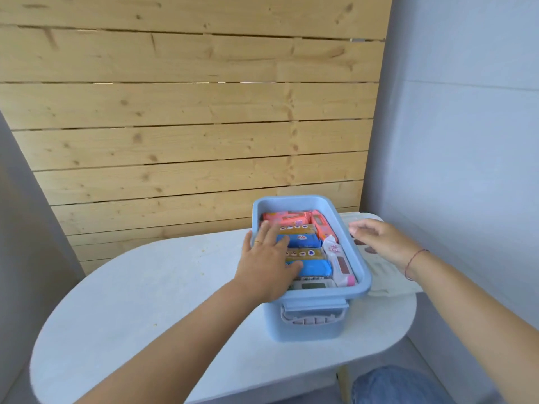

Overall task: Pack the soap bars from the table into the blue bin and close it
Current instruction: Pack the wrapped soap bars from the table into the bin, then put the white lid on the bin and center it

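The soap bars point(303, 243) are packed inside the blue bin point(315, 319), pressed by the flat, open left hand point(267, 260). The lid point(388, 275) is touched by the right hand point(382, 240), fingers loosely spread, nothing gripped. Upstanding bars may block closure.

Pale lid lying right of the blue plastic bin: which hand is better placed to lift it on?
Right hand: it hovers open above the pale lid. Left hand lies flat on the soap bars inside the blue plastic bin.
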